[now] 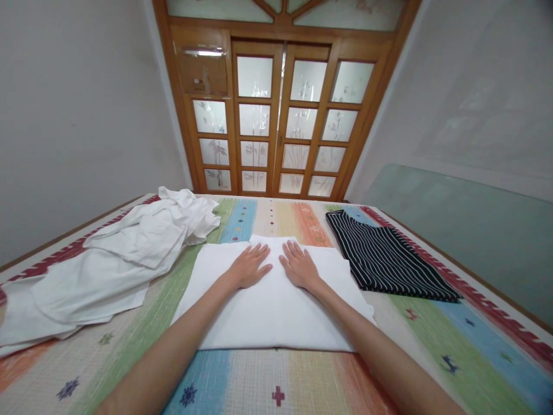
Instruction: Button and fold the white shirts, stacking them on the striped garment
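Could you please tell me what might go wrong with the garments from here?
The left hand and right hand press the white garment; sliding them might wrinkle it. The crumpled white fabric on the left could set in creases.

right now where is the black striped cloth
In the head view, the black striped cloth lies at the right on the multicoloured cover, just right of the flat white garment.

around the smooth, matt cloth garment: rumpled white cloth at nine o'clock, matt striped fabric at two, wooden doors with frosted glass panes at twelve.
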`<state>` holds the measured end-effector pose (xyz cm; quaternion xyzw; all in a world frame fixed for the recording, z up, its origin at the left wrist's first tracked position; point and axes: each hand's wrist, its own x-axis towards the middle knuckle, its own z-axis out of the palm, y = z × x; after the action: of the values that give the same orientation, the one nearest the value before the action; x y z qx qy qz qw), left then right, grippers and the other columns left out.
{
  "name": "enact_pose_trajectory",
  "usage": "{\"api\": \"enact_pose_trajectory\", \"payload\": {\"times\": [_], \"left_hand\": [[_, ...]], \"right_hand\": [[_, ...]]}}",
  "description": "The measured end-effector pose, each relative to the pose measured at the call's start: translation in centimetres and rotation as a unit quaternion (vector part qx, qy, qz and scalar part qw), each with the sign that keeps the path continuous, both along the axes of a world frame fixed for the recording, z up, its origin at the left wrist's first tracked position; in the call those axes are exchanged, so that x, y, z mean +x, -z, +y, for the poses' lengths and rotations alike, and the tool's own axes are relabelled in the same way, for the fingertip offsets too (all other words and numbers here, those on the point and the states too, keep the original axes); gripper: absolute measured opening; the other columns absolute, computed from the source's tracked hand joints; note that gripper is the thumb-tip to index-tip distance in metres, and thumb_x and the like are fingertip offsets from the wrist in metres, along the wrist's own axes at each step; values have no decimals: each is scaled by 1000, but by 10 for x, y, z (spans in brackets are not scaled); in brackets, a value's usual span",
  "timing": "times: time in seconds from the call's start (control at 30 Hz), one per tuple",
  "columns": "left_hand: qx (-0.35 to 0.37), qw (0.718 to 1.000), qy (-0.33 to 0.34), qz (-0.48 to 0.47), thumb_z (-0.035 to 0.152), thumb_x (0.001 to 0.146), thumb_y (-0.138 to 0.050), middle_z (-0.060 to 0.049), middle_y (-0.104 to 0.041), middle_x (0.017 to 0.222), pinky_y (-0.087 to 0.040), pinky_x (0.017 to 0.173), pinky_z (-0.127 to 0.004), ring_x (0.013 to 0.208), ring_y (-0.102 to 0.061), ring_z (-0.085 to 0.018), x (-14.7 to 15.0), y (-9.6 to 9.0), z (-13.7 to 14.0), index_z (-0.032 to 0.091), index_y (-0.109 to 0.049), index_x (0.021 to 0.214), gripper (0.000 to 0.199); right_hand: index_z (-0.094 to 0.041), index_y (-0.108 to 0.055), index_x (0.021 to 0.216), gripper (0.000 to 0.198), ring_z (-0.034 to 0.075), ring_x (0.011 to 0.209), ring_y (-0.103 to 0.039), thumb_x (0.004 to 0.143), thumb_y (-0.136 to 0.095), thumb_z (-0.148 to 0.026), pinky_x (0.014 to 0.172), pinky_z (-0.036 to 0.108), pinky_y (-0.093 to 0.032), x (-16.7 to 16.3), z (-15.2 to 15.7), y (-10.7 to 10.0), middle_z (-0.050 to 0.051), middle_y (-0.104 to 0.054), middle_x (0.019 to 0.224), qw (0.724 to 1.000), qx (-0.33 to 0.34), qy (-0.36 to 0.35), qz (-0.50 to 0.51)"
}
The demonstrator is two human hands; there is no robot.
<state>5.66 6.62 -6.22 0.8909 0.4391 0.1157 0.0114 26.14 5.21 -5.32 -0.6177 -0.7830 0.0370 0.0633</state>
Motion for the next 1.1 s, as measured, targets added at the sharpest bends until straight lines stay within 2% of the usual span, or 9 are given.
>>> {"api": "enact_pose_trajectory", "payload": {"times": [0.2,0.4,0.7,0.8,0.97,1.1], "left_hand": [[-44,997,-58,18,53,99,-19,-6,-28,157,-17,119,-45,147,-22,-24,-21,-9,10,21,-31,151,63],[-49,990,-126,47,53,97,-23,-9,-26,158,-19,117,-45,147,-21,-27,-43,-13,16,17,-30,151,65],[-60,977,-197,45,50,98,-23,-12,-31,156,-21,117,-47,146,-25,-26,-51,-15,17,14,-35,148,62],[-39,977,-208,35,44,97,-27,-14,-38,152,-25,115,-44,143,-32,-26,-56,-16,16,11,-41,144,58],[42,973,-227,-2,36,93,-35,-12,-59,135,-37,104,-43,125,-51,-28,-59,-20,11,16,-57,129,46],[87,964,-253,8,33,88,-42,-14,-66,119,-41,96,-46,113,-55,-32,-55,-28,4,15,-65,114,40]], "right_hand": [[-16,-18,155,67,25,149,-11,99,-13,-52,119,46,-11,19,8,1,7,-9,162,999,-25,45,-6],[-8,-18,154,68,24,149,-11,99,-16,-48,119,45,-10,38,11,2,12,-12,161,996,-36,81,-11],[-7,-20,154,72,25,149,-9,97,-15,-52,119,47,-7,49,6,1,12,-13,161,992,-31,125,-15],[-7,-23,153,73,26,149,-10,97,-15,-52,118,48,-9,56,4,1,13,-15,161,989,-24,142,-16],[-6,-23,153,75,29,148,-13,96,-18,-54,117,49,-11,63,1,2,13,-16,161,985,-17,170,-9],[-7,-24,153,75,30,148,-13,96,-17,-54,117,50,-11,61,-1,2,13,-16,161,984,-7,181,-8]]}}
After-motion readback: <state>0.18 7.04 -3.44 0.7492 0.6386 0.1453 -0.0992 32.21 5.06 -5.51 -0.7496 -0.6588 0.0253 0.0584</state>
